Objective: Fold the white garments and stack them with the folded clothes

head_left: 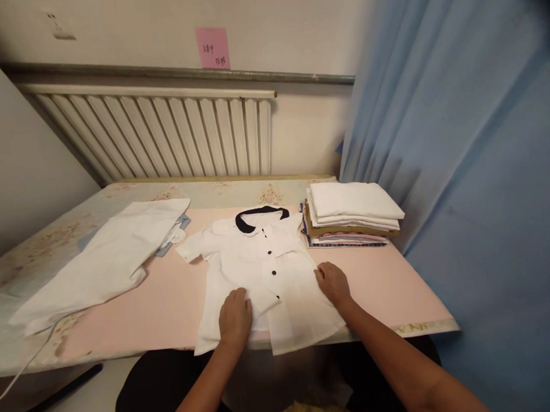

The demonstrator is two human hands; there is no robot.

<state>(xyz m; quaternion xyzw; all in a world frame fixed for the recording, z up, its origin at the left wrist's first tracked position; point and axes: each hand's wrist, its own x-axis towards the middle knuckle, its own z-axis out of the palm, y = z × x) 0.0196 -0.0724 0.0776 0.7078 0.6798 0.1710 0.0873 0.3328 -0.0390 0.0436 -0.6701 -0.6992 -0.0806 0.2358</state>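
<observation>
A white short-sleeved shirt (241,256) with a black collar and dark front buttons lies face up. Its collar points away from me, and its hem reaches past the near table edge. My left hand (235,317) is on the lower left front panel, fingers curled down onto the cloth; the fingertips are hidden. Beside the placket, a corner of that panel is turned up. Out at the shirt's right side edge, my right hand (334,283) is closed on the fabric, thumb and fingers together.
A folded clothes stack (354,202), white on top, stands at the right beside a blue curtain (473,161). Loose white cloth (104,262) covers bluish fabric on the left, near a pale cord (31,359). A radiator (162,132) is behind the pink-covered table (170,320).
</observation>
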